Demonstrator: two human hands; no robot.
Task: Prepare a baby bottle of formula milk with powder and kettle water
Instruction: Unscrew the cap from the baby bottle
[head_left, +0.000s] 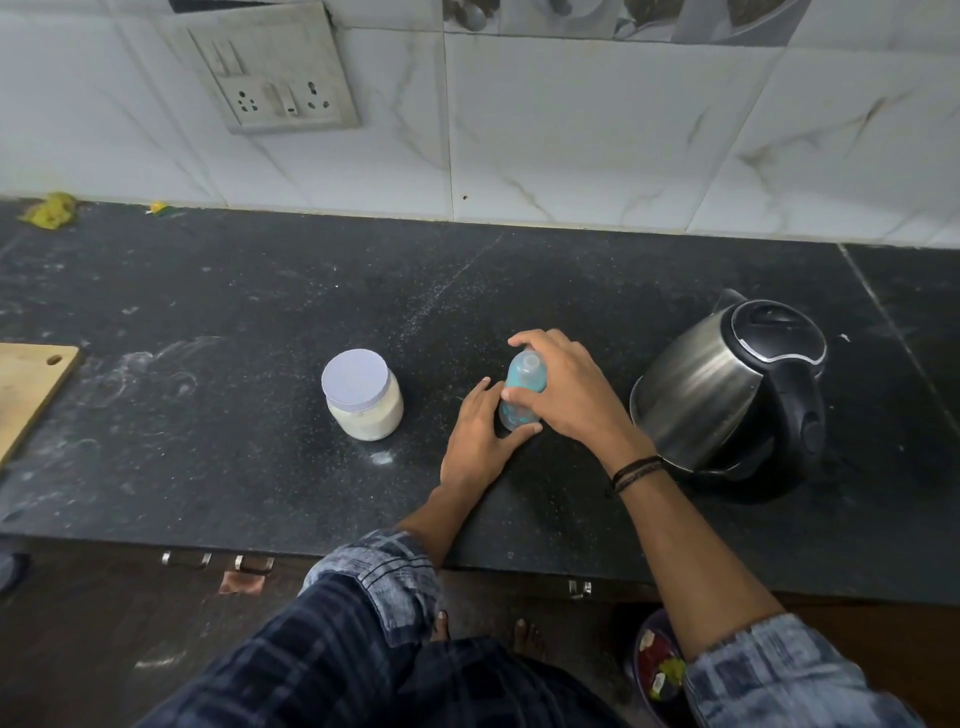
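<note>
A small baby bottle (524, 384) with a teal collar and a clear teat stands on the black counter (260, 322). My right hand (566, 395) curls round its collar from the right, fingers over the top. My left hand (480, 439) holds the bottle's lower body from the left, thumb at its base. A jar of white powder (363, 400) with a pale lid stands to the left, lid on. A steel electric kettle (727, 395) with a black lid and handle sits to the right, lid down.
A wooden cutting board (26, 389) lies at the counter's left edge. A switch and socket plate (275, 78) is on the tiled wall. Yellow scraps (49, 209) lie at the back left. A little spilled powder (382, 457) dots the counter.
</note>
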